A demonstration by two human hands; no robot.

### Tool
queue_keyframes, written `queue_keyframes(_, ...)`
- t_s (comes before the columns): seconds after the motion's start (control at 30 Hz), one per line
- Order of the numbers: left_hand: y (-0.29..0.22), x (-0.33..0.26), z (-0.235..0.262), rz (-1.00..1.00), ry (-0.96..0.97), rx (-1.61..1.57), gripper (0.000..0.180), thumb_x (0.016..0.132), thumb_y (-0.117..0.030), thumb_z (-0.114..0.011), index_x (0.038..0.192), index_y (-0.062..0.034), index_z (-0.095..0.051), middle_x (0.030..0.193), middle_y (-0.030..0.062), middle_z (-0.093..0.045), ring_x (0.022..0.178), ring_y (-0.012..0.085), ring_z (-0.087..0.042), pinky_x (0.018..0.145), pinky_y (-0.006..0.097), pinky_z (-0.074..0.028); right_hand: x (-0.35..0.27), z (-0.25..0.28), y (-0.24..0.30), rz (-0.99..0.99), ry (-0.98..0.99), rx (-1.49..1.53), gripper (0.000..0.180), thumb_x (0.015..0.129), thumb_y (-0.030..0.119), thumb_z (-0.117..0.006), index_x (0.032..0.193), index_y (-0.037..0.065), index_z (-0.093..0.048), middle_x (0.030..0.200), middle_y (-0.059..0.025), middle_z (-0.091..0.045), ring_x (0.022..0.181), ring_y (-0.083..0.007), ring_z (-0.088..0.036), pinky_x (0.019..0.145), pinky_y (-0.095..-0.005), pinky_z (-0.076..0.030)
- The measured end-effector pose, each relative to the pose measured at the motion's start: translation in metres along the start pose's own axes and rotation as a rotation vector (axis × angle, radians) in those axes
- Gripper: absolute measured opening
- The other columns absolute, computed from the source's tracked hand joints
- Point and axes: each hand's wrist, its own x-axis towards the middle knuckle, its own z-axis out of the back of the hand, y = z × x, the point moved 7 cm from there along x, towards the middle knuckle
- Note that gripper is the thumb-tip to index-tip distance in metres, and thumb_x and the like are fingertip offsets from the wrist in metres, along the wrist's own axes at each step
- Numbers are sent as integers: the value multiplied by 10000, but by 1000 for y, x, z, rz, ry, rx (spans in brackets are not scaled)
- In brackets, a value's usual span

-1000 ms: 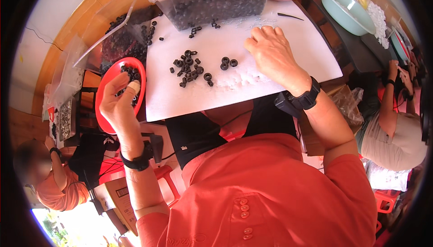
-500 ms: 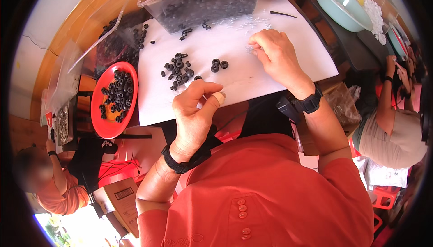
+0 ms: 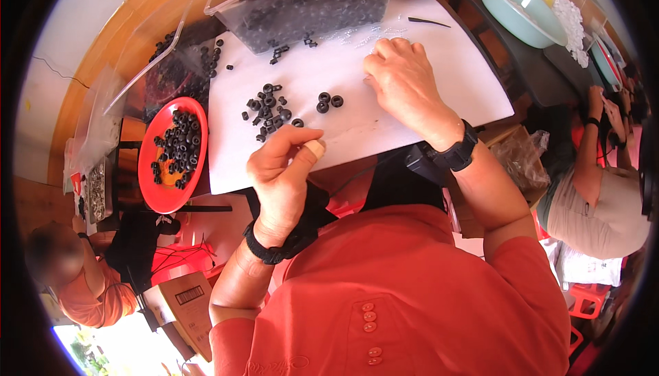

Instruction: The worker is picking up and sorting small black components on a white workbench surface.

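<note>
My left hand (image 3: 280,173) hovers at the near edge of the white tabletop (image 3: 384,122), thumb and index finger brought together; a pale wrap covers the thumb tip. Anything between those fingertips is too small to make out. Over the tabletop's right half, my right hand (image 3: 405,77) is closed with fingers curled downward, hiding whatever they hold. Just beyond it lie scattered small clear pieces (image 3: 350,35). A loose pile of small black plastic parts (image 3: 264,108) sits beyond my left hand, and a little cluster of black rings (image 3: 324,106) lies between the hands.
At the back stands a clear bin (image 3: 309,16) full of black parts. A red oval plate (image 3: 145,170) with black parts is at left, a pale green basin (image 3: 494,5) at far right. A thin black stick (image 3: 429,22) lies near the back edge. People sit on both sides.
My left hand has shifted slightly left and toward me. The right hand has moved a little left and away, its fingers curling further under.
</note>
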Motion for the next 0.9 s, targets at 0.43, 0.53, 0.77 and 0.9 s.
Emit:
queue_keyframes(0.43, -11, -3, 46, -302, -111, 483, 166, 786, 76, -655, 924, 0, -708, 810, 14, -617, 706, 84, -515, 657, 220, -403, -16, 27, 28, 110, -175, 182, 137, 756, 95, -707, 846, 81, -604, 918, -61, -566, 956, -258, -547, 790, -396, -380)
queue_keyframes(0.53, -17, 8, 31, -451, -69, 639, 159, 772, 71, -651, 898, -10, -703, 813, 62, -621, 737, 172, -541, 660, 284, -437, -23, 19, 26, 97, -143, 168, 143, 747, 96, -710, 841, 81, -604, 921, -60, -563, 957, -257, -542, 790, -396, -381)
queue_keyframes(0.77, -24, 27, 5, -697, 11, 968, 230, 684, 89, -641, 859, -50, -692, 801, 77, -566, 799, 285, -564, 622, 405, -503, -28, 17, 22, 68, -180, 159, 136, 746, 112, -708, 832, 85, -606, 926, -61, -561, 955, -258, -537, 802, -398, -382)
queue_keyframes(0.9, -24, 31, -6, -704, 54, 1066, 210, 701, 64, -656, 884, -36, -684, 823, 86, -563, 815, 288, -555, 655, 404, -496, -29, 17, 20, 66, -200, 144, 144, 749, 118, -710, 844, 81, -609, 936, -61, -564, 971, -260, -540, 811, -400, -383)
